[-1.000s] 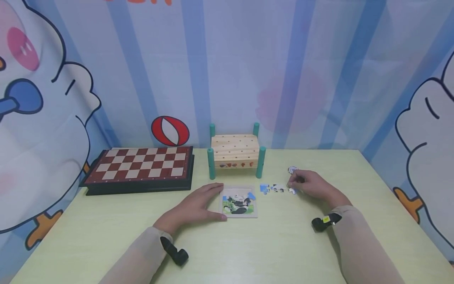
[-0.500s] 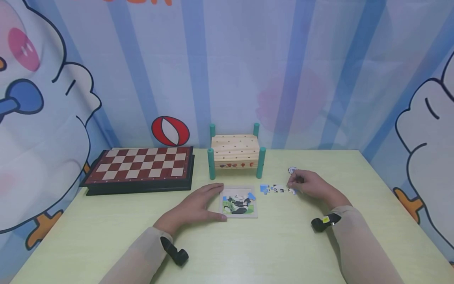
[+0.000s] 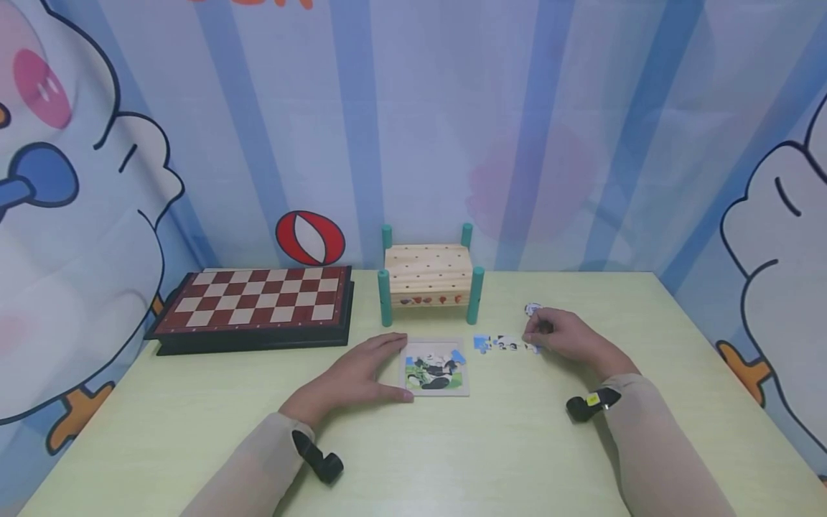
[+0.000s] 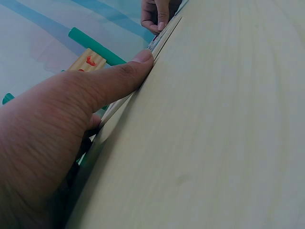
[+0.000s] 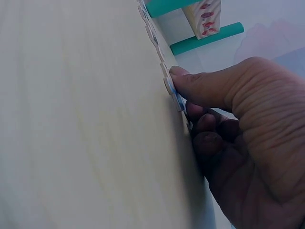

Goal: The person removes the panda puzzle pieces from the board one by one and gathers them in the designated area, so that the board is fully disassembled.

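We rest our L hand (image 3: 352, 377), thumb & fingers apart, at the puzzle tray's (image 3: 439, 393) L corners, short of the desk's (image 3: 484, 459) back edge; our R hand (image 3: 568, 336) pinches a puzzle pc (image 5: 177, 101) off the tray's R edge, w/ other pcs (image 3: 482, 344) btwn.

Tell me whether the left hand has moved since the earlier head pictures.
No: judged against the checkered board in the head view, the left hand shows no visible shift, staying at the puzzle frame's left side.
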Motion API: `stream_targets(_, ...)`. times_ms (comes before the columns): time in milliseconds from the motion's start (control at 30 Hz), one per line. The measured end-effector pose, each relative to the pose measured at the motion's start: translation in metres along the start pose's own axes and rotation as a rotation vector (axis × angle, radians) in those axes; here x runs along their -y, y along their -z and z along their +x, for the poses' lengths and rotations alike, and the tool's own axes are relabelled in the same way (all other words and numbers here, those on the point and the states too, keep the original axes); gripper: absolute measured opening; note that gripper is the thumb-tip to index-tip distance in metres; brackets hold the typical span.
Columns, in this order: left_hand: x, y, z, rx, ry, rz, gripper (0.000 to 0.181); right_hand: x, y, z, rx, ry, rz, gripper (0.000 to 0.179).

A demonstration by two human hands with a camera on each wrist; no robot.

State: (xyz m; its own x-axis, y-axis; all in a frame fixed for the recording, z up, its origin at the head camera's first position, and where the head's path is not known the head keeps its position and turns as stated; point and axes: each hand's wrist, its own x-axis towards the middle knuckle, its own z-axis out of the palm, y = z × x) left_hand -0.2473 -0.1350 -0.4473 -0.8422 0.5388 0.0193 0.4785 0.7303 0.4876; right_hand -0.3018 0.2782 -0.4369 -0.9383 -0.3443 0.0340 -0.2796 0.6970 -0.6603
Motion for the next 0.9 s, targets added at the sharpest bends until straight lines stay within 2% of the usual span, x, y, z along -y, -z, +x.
stream_targets(233, 0.0009, 0.0005, 0.0010, -0.003, -0.005, 0.002, 0.105, 0.0023, 0.0013, -0.0012, -0.005, 0.004, -0.001, 0.005)
stream_targets(567, 0.0008, 0.0004, 0.0011, -0.010, -0.022, -0.001, 0.106, -0.0005, 0.0041, -0.0045, -0.027, -0.052, 0.054, 0.019)
stream_targets(900, 0.0006, 0.0001, 0.0001, -0.004, -0.008, 0.000, 0.104, -0.0002, 0.0038, -0.0042, -0.031, -0.045, 0.067, 0.019)
